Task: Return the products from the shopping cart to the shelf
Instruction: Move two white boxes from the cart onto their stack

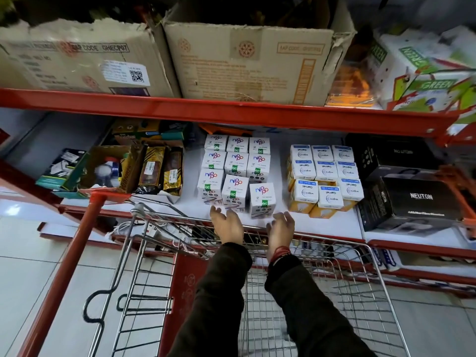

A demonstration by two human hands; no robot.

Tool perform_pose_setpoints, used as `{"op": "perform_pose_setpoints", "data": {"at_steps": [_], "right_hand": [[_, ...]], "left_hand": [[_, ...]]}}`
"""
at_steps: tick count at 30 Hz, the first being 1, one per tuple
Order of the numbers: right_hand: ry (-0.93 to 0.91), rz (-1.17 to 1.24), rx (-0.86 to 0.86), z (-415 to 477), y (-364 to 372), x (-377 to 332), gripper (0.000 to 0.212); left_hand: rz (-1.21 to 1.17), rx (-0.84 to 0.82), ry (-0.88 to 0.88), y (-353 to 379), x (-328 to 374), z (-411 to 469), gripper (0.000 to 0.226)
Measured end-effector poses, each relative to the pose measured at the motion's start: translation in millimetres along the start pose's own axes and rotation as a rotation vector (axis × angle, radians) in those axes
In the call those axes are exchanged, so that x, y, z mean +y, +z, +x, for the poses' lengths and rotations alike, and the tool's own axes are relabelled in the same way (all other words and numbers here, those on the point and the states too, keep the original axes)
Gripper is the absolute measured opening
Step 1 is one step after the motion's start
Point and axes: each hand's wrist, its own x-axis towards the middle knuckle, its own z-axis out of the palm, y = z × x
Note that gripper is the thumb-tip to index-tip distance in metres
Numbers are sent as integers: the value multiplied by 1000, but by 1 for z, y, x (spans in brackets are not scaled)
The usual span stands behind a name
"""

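hands hover empty at the shelf edge [322, 228]: left hand [228, 226] and right hand [280, 229] spread apart, fingers loose, flanking the front white box [262, 199] standing on the shelf. shopping cart [257, 292] below looks bare; squaring rows likely remains.

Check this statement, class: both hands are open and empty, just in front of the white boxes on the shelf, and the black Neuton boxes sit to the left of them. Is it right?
One thing is wrong. The Neuton boxes sit to the right of the white boxes, not the left. The head view shows it. The left hand and right hand are open and empty, as stated.
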Motion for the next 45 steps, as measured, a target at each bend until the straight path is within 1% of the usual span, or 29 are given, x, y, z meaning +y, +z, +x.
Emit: {"op": "perform_pose_setpoints", "data": {"at_steps": [2,3,5,7,9,13,18,22,26,34,40,43,45], "right_hand": [[190,246,-26,-9,1,-13,21],[248,319,-51,-11,2,-19,23],[323,429,-115,-13,4,-27,36],[372,493,-173,-12,9,-32,48],[383,496,-187,-8,13,-36,53],[357,442,-213,-8,18,-43,50],[368,375,-236,-4,23,-46,58],[370,354,-240,-3,27,-52,56],[371,314,-274,-5,30,-55,49],[385,259,-320,3,30,-44,52],[370,270,-304,7,26,-40,65],[392,296,-253,5,15,-40,69],[393,342,-210,4,1,-39,68]], "left_hand": [[-117,-58,-111,0,6,-2,56],[-164,-51,-152,1,11,-2,53],[-365,-64,-263,3,25,-8,55],[-542,-123,-309,6,32,-7,56],[-619,-159,-346,7,37,-6,59],[-641,-205,-356,11,39,1,65],[-583,-194,-303,17,39,6,66],[-571,-220,-330,17,41,11,68],[-519,-243,-345,16,42,9,71],[-495,-265,-353,10,42,7,79],[-498,-271,-364,9,43,3,82],[-511,-252,-387,9,38,-1,80],[-542,-230,-415,11,32,-7,76]]}}
